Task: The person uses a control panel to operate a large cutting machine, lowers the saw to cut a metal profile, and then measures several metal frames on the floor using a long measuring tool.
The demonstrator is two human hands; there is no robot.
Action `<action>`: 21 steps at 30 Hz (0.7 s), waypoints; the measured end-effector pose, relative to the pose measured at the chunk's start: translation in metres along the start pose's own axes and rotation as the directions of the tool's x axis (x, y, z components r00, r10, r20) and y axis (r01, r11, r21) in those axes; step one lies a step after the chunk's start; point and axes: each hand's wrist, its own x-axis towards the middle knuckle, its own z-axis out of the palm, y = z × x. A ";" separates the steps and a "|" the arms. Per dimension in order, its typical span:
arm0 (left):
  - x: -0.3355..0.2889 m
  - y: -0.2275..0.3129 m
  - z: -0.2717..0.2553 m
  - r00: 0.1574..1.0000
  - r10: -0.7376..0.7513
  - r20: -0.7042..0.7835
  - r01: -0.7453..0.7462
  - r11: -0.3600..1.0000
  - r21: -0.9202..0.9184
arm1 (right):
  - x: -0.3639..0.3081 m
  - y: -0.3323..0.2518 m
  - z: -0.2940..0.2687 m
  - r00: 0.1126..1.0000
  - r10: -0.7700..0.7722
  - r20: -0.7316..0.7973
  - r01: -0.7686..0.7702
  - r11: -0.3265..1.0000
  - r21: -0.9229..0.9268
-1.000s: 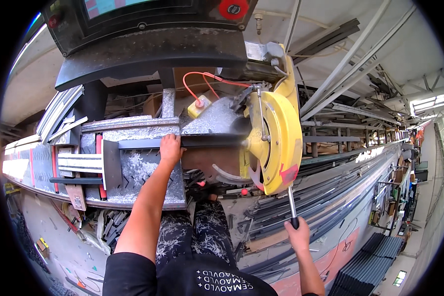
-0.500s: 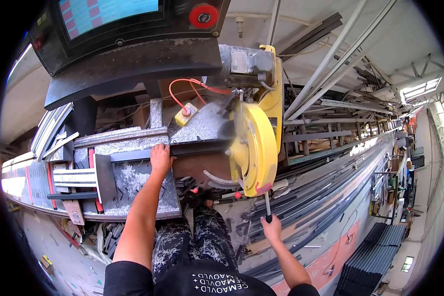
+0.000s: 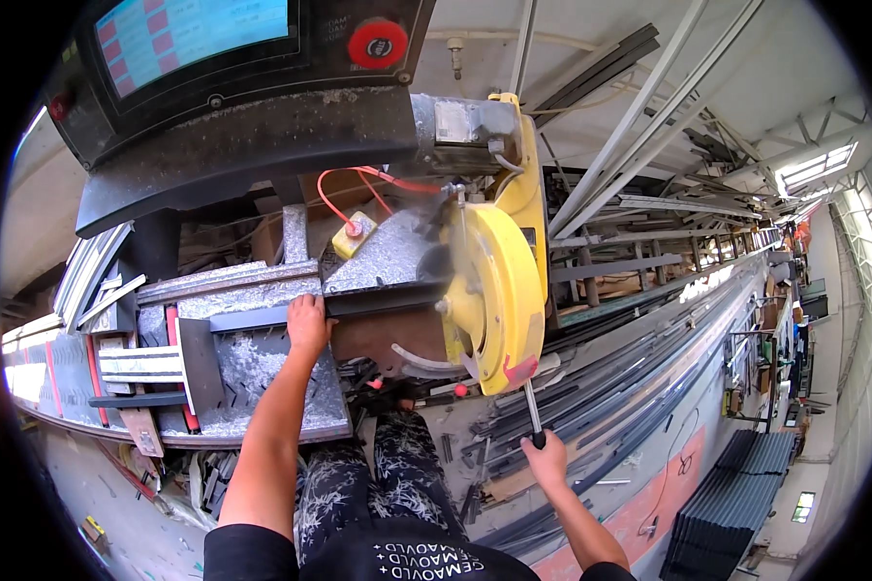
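Observation:
A long dark grey metal profile (image 3: 250,319) lies along the bed of a cutting saw and runs right toward the blade area. My left hand (image 3: 308,325) is closed over it, fingers across its top and thumb to the right. The saw's round yellow blade guard (image 3: 504,290) stands to the right; the blade and the profile's far end are hidden by it. From the guard's lower end a metal lever with a black grip (image 3: 534,440) sticks out toward me. My right hand (image 3: 549,461) is wrapped around that grip.
A control panel with a lit screen (image 3: 199,34) and a red stop button (image 3: 377,45) overhangs the bed. An orange cable (image 3: 334,184) runs to a small yellow box (image 3: 351,237). Light stop blocks (image 3: 140,365) stand left; long profiles (image 3: 601,373) lie at right.
My right hand and the lever's grip have shifted slightly right and toward me. My left hand stays on the profile. The whole view has moved a little.

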 end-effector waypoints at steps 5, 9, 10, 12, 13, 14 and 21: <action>-0.001 0.002 0.001 1.000 0.009 -0.019 -0.009 1.000 -0.001 | -0.013 -0.043 -0.067 0.998 0.001 0.069 -0.002 1.000 0.015; 0.000 0.004 0.004 0.999 0.025 -0.023 -0.025 0.999 0.023 | -0.022 -0.109 -0.133 0.992 0.001 0.125 -0.039 0.951 0.305; 0.000 0.005 0.005 0.999 0.028 -0.022 -0.027 0.999 0.028 | -0.023 -0.126 -0.147 0.994 -0.075 0.082 0.039 0.927 0.373; 0.000 0.003 0.007 0.999 0.026 -0.035 -0.024 0.999 0.042 | -0.010 -0.135 -0.174 0.884 -0.467 0.008 0.466 0.882 0.069; 0.000 0.000 0.010 1.000 0.015 -0.017 -0.014 0.997 0.079 | -0.009 -0.155 -0.188 0.857 -0.514 0.033 0.511 0.857 0.066; -0.003 -0.002 0.011 1.000 0.000 0.000 0.000 0.993 0.118 | -0.008 -0.178 -0.201 0.826 -0.561 0.059 0.557 0.828 0.066; -0.062 0.025 -0.025 0.976 -0.085 0.201 0.076 0.996 0.054 | 0.026 -0.258 -0.255 0.541 -0.811 0.223 0.838 0.498 -0.222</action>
